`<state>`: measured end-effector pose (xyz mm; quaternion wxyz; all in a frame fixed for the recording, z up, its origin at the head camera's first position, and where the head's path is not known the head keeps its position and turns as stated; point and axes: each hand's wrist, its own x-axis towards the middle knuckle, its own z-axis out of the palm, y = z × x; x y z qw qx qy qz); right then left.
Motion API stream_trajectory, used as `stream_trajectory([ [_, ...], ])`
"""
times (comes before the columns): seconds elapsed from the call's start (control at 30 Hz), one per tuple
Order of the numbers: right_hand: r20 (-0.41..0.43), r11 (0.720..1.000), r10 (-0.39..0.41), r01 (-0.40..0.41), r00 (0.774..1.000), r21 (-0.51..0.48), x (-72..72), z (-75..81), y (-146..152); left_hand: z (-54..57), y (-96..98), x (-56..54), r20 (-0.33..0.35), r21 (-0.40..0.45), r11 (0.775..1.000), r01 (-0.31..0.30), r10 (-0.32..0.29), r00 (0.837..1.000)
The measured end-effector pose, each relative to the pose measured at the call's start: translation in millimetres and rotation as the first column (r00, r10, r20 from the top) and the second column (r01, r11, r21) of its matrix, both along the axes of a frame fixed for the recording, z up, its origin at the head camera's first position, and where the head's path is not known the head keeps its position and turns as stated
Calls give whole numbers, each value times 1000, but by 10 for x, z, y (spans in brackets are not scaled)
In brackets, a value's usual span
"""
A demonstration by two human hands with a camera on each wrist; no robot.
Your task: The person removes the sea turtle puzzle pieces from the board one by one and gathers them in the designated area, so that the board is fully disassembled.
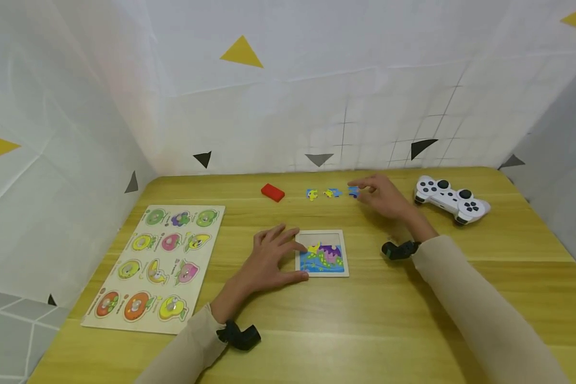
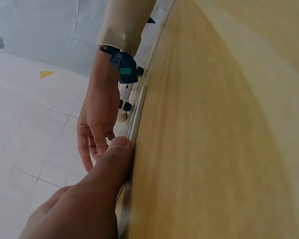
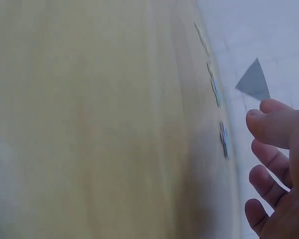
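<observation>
A small square jigsaw puzzle (image 1: 322, 262) with a pale frame lies on the table, its lower part filled with a colourful picture and its upper part bare. My left hand (image 1: 273, 257) rests spread at the puzzle's left side, thumb by the near corner and a fingertip over the picture. Beyond the puzzle, my right hand (image 1: 383, 196) hovers with loosely bent fingers and holds nothing. Its fingertips overlap a blue puzzle piece (image 1: 353, 191) in the head view. In the right wrist view, the fingers (image 3: 271, 127) appear above this piece (image 3: 224, 139), apart from it.
Two more pieces, a yellow-and-blue one (image 1: 312, 194) and another (image 1: 333, 193), lie in the same row. Left of them is a red block (image 1: 272, 192). A wooden fruit puzzle board (image 1: 170, 282) lies at the left, a white game controller (image 1: 451, 200) at the right. White sheeting (image 1: 288, 117) stands behind the table.
</observation>
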<state>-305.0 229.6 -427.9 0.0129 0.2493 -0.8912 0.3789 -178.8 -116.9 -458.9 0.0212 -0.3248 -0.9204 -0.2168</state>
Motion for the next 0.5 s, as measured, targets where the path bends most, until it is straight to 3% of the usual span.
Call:
stream_trajectory([
  [0.5, 1, 986, 163, -163, 987, -39, 370, -20, -230, -6, -5, -4, 0, 19, 1000, 7, -7, 1000],
])
